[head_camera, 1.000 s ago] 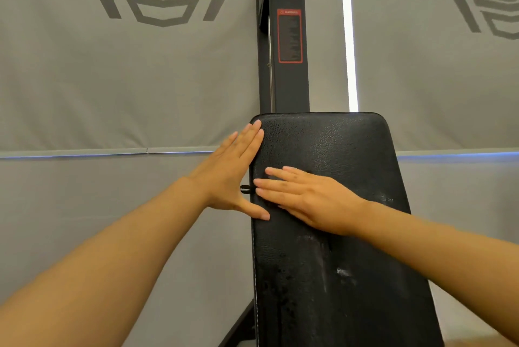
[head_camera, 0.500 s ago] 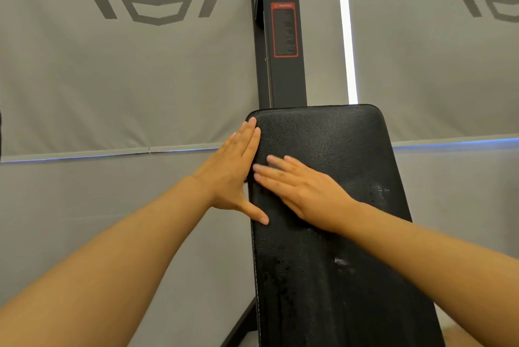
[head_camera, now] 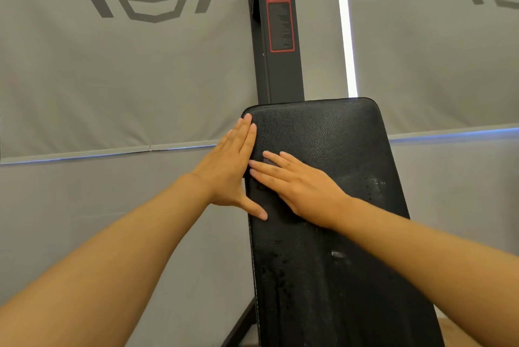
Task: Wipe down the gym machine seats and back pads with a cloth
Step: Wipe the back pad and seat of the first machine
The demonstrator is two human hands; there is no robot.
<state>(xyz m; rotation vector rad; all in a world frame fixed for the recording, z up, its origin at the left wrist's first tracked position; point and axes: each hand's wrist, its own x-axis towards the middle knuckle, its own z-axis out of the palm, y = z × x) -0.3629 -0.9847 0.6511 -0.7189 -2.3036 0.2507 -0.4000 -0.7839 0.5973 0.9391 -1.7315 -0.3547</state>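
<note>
A black padded back pad (head_camera: 331,150) stands tilted in the middle of the view, with wet streaks and droplets on its lower half. My left hand (head_camera: 229,171) lies flat along the pad's left edge, fingers straight and pointing up, thumb spread onto the pad face. My right hand (head_camera: 295,183) presses flat on the pad's upper left area, fingers straight and pointing left. A small dark patch, maybe a bit of cloth, shows between the right fingers; what it is I cannot tell. No cloth is plainly visible.
A black upright post (head_camera: 280,60) with a red-framed warning label (head_camera: 280,23) rises behind the pad. Grey fabric blinds (head_camera: 112,80) with a printed emblem cover the wall, and a bright gap (head_camera: 346,37) shows between them. A black frame strut (head_camera: 241,324) runs down at the pad's lower left.
Both hands have slid slightly upward along the pad's left side. The view has tipped up a little, so the pad sits lower in the frame.
</note>
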